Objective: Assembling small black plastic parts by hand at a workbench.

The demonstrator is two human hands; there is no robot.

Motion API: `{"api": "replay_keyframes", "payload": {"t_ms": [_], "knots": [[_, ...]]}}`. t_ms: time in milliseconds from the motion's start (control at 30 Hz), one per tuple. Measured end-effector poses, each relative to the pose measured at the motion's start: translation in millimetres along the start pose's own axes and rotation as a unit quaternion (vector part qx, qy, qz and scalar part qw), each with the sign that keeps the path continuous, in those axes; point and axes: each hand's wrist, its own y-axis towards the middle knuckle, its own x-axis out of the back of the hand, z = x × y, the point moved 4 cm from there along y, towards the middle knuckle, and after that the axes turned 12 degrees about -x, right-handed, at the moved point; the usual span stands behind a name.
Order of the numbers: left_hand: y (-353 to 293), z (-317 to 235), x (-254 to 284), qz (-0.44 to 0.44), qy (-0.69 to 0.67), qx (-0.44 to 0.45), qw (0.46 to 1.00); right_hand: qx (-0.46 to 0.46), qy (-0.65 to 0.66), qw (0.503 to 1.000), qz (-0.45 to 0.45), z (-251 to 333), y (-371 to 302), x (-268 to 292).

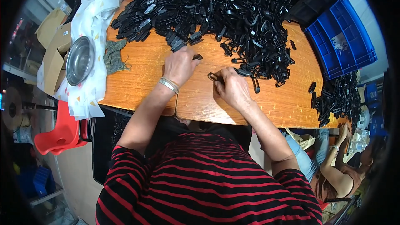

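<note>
A large heap of small black plastic parts (208,4), some with open loop-like frames, covers the far side of the wooden table (141,62). My left hand (179,64) is closed at the near edge of the heap, with a small black plastic piece (197,57) between thumb and fingers. To its right, my right hand (234,87) pinches a black looped plastic part (213,76) just above the tabletop. The two hands are a short way apart. Which exact kind of part these are is too small to make out.
At the left are a metal bowl (80,60) on a patterned white sheet (92,12) and a grey-green cloth (116,54). A blue crate (343,37) stands at the right, by a second black heap (338,98). A person (339,179) sits at the lower right.
</note>
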Motion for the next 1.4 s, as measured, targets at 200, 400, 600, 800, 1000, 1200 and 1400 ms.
{"api": "replay_keyframes", "payload": {"t_ms": [200,400,600,800,1000,1200,1400], "knots": [[-15.7,6.8,-16.9,-0.034,-0.501,0.149,0.852,-0.056,0.18,0.981,-0.057,-1.4,6.2,2.4],[-25.4,-14.9,-13.9,-0.04,-0.658,0.19,0.728,-0.064,0.323,0.943,-0.039,9.1,4.5,4.3],[-23.7,-24.3,-5.4,-0.051,-0.661,0.162,0.731,-0.042,0.318,0.945,-0.067,10.6,3.3,3.4],[-31.3,-28.2,-9.0,-0.073,-0.648,0.141,0.745,-0.01,0.274,0.958,-0.084,16.4,-0.4,4.5],[-40.6,-45.6,-16.1,-0.11,-0.639,0.123,0.752,0.033,0.157,0.979,-0.127,19.8,-10.0,3.2],[-39.0,-54.2,-9.4,-0.15,-0.602,0.095,0.778,-0.014,0.188,0.969,-0.157,23.5,-13.8,4.9],[-42.0,-56.1,-12.5,-0.083,-0.644,0.092,0.755,-0.017,0.288,0.957,-0.017,24.9,-24.5,-19.5]]}}
